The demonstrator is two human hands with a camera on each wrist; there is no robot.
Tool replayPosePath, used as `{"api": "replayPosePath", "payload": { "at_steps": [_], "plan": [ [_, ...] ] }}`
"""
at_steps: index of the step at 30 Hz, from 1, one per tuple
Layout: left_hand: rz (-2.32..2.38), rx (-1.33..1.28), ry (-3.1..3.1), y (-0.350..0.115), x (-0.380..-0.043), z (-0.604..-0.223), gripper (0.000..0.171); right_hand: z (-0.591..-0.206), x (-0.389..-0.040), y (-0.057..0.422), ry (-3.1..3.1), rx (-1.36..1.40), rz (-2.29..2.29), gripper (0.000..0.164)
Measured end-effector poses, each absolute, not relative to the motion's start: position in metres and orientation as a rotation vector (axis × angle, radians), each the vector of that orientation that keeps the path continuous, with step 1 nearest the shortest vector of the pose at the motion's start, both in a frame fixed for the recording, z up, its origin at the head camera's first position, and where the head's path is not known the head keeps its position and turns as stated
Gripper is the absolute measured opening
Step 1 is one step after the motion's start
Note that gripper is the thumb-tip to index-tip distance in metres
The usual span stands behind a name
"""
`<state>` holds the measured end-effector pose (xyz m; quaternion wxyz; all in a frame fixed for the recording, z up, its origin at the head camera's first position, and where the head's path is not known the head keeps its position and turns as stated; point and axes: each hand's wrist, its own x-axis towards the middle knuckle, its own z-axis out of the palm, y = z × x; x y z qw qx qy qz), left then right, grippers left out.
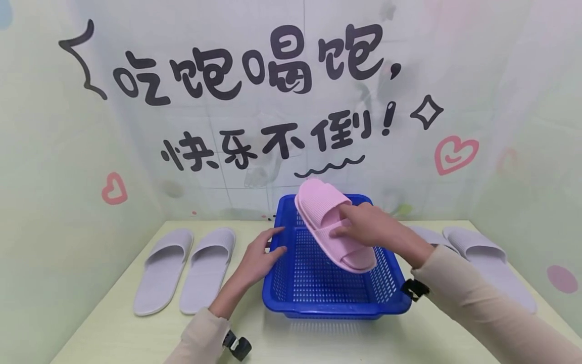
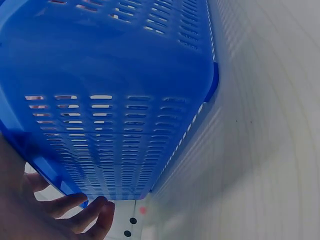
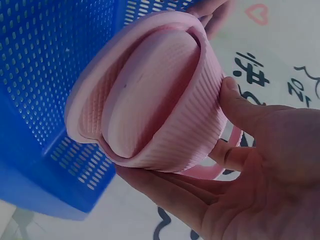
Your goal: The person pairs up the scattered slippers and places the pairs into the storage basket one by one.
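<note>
In the head view my right hand holds a pair of pink slippers over the blue plastic basket. They are tilted, toe end up to the left. The right wrist view shows one slipper tucked into the other, with the fingers and thumb of my right hand around the ribbed strap. My left hand is at the basket's left rim, thumb and index finger spread and reaching to it. Loosely bent fingers stand beside the basket's outer wall in the left wrist view.
Two pale lilac slippers lie side by side left of the basket. On the right are two more pale slippers, one partly behind my right arm. The wall with black lettering stands right behind the table.
</note>
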<state>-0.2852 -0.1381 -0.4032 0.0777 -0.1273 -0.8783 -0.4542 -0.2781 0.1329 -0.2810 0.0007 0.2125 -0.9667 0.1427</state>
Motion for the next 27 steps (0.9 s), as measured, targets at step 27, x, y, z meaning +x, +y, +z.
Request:
{"api": "replayPosePath", "payload": {
  "at_steps": [27],
  "plan": [
    [-1.380, -0.356, -2.631, -0.138, -0.288, -0.404, 0.049, -0.323, -0.322, 0.061, -3.362, 0.299, 0.661, 0.036]
  ]
}}
